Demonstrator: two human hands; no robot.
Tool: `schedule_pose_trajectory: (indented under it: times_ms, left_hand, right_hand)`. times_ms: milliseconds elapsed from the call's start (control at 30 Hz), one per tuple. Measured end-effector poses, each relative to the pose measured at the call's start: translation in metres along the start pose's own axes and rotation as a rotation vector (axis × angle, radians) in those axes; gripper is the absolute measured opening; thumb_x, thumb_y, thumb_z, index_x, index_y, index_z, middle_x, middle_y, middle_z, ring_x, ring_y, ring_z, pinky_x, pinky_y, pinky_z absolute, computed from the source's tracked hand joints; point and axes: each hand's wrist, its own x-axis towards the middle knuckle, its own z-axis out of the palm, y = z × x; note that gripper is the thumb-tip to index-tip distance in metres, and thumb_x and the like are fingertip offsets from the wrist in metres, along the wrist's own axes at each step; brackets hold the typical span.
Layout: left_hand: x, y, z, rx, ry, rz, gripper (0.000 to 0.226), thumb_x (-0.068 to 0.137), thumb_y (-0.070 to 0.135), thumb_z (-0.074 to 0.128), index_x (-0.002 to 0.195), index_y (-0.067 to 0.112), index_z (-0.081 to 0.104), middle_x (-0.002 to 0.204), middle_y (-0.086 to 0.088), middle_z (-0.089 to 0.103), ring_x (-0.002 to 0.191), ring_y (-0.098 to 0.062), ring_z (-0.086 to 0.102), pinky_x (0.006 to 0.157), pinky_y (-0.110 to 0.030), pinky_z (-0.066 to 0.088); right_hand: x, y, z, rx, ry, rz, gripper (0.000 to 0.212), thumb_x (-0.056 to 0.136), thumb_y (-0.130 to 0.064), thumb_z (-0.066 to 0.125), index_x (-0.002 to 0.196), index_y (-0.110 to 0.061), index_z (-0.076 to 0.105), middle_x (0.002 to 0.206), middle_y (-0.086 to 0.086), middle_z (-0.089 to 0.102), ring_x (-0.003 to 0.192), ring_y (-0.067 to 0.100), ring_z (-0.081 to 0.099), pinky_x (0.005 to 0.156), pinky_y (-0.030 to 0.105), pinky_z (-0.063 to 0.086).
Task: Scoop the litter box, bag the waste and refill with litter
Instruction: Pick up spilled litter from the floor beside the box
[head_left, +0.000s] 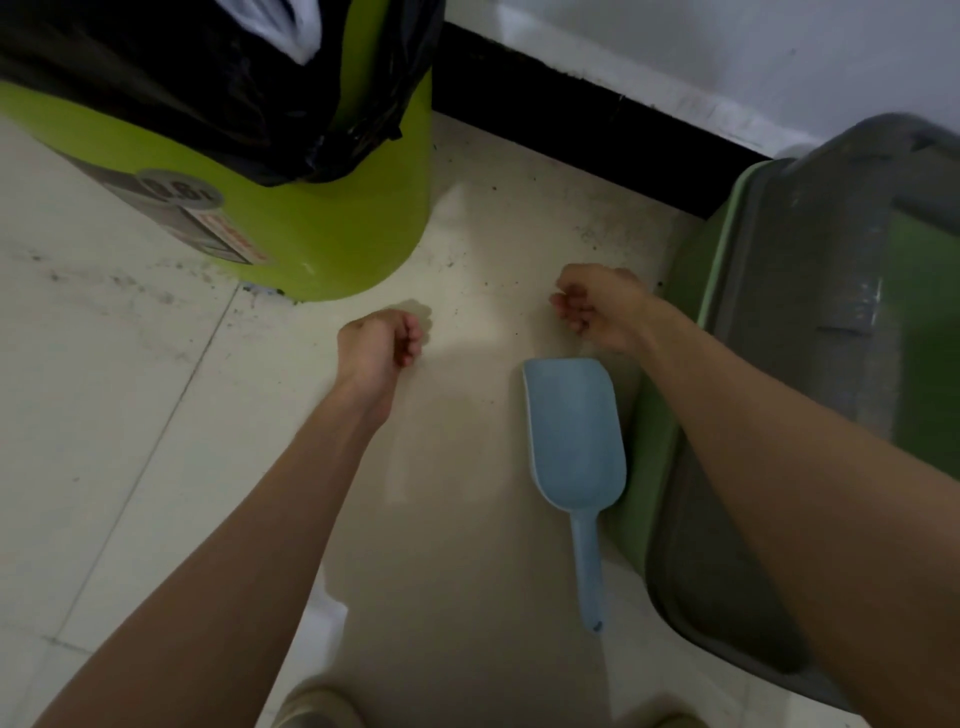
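Litter box (810, 322) at the right edge of view, green base with a grey translucent upper part, grey litter visible inside through the opening, far corner close to the black baseboard (587, 119). Blue scoop (574, 436) flat on the pale tiled floor (130, 415), just beside the litter box on its left side, bowl toward the wall and handle toward the viewer, right edge touching or nearly touching the green base; cannot tell which. Nothing visible in the bowl of the scoop.

Lime green bin (322, 218) well to the left of the litter box, across a stretch of floor, lined with a black bag (218, 93) folded over the rim; something white (291, 26) showing inside at the top, blurred. Label with numbers on the side of the bin, not readable.

Left hand (379, 343) low over the floor, between the bin and the litter box, nearer to the bin; fingers curled together into a loose fist, holding nothing. Right hand (597, 306) just left of the litter box, beyond the bowl of the scoop and apart from it; fingers also curled inward and close together, no object seen in them. Both forearms bare, reaching forward from the bottom corners.

Dark specks and crumbs scattered on the floor near the baseboard and around the near-left corner of the litter box. Light-coloured shoe tips at the bottom edge.
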Motion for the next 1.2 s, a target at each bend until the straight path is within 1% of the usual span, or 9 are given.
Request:
schedule_pose_trajectory:
  times_ms: [133,300,533,633,733,834,934,1067,1200]
  left_hand:
    - [-0.003,0.002,-0.004,-0.094,0.005,-0.054,0.027,0.082,0.008,0.040,0.057,0.011,0.047,0.045,0.002,0.049,0.045,-0.013,0.041,0.048,-0.024,0.030]
    - [-0.005,0.005,-0.006,0.040,-0.039,-0.022,0.028,0.087,0.008,0.048,0.061,0.014,0.041,0.055,-0.002,0.043,0.047,-0.012,0.037,0.048,-0.023,0.028]
    - [-0.005,-0.005,-0.010,0.255,0.047,0.053,0.033,0.082,0.001,0.051,0.054,0.014,0.040,0.052,-0.003,0.039,0.049,-0.014,0.034,0.049,-0.023,0.031]
    - [-0.003,-0.010,-0.012,0.376,0.096,0.081,0.028,0.083,0.008,0.054,0.058,0.016,0.042,0.057,-0.003,0.044,0.054,-0.016,0.038,0.056,-0.026,0.034]
    - [-0.001,-0.015,-0.013,0.424,0.118,0.094,0.021,0.085,0.015,0.052,0.065,0.017,0.045,0.062,-0.001,0.050,0.059,-0.017,0.044,0.066,-0.030,0.039]
    - [0.000,-0.017,-0.013,0.435,0.120,0.103,0.021,0.087,0.018,0.050,0.066,0.017,0.048,0.063,-0.001,0.052,0.060,-0.016,0.047,0.071,-0.032,0.041]
    - [0.001,-0.017,-0.013,0.450,0.110,0.105,0.021,0.087,0.020,0.050,0.067,0.018,0.049,0.063,0.000,0.053,0.061,-0.016,0.048,0.072,-0.032,0.041]
    - [0.003,-0.017,-0.012,0.461,0.102,0.092,0.022,0.087,0.020,0.052,0.065,0.018,0.050,0.062,0.000,0.053,0.061,-0.017,0.047,0.070,-0.032,0.040]
    - [0.005,-0.019,-0.010,0.487,0.082,0.096,0.024,0.087,0.022,0.053,0.063,0.018,0.049,0.063,0.000,0.053,0.062,-0.017,0.047,0.070,-0.031,0.041]
  right_hand:
    - [-0.005,-0.003,0.004,0.407,-0.015,-0.108,0.018,0.088,0.003,0.047,0.072,-0.004,0.051,0.071,0.010,0.058,0.060,0.015,0.053,0.054,0.022,0.041]
    - [-0.008,-0.004,0.008,0.521,-0.059,-0.093,0.025,0.086,0.003,0.034,0.067,-0.005,0.048,0.067,0.010,0.052,0.057,0.016,0.048,0.049,0.020,0.041]
    - [0.006,0.000,0.008,0.034,0.209,-0.073,0.023,0.090,-0.008,0.046,0.071,-0.005,0.059,0.061,0.003,0.047,0.051,0.012,0.040,0.047,0.022,0.033]
    - [0.014,0.004,0.000,-0.419,0.331,-0.057,0.023,0.091,-0.012,0.050,0.103,0.002,0.062,0.088,0.013,0.058,0.076,0.024,0.053,0.068,0.026,0.038]
    - [0.011,0.014,0.000,-0.695,0.313,-0.065,0.014,0.091,-0.013,0.051,0.086,-0.001,0.055,0.114,0.017,0.061,0.087,0.024,0.052,0.059,0.022,0.039]
    - [0.011,0.025,0.004,-0.790,0.261,-0.060,0.025,0.087,-0.017,0.063,0.103,0.002,0.059,0.113,0.016,0.062,0.099,0.027,0.060,0.068,0.024,0.044]
    - [0.012,0.029,0.007,-0.824,0.271,-0.087,0.023,0.085,-0.013,0.064,0.102,0.003,0.061,0.110,0.018,0.063,0.093,0.027,0.061,0.069,0.022,0.043]
    - [0.017,0.030,0.005,-0.836,0.270,-0.106,0.009,0.087,-0.007,0.058,0.082,0.001,0.057,0.108,0.019,0.063,0.083,0.024,0.054,0.057,0.025,0.042]
    - [0.021,0.020,0.004,-0.885,0.248,-0.170,0.030,0.090,-0.005,0.047,0.060,-0.008,0.042,0.078,0.011,0.054,0.074,0.021,0.051,0.049,0.022,0.035]
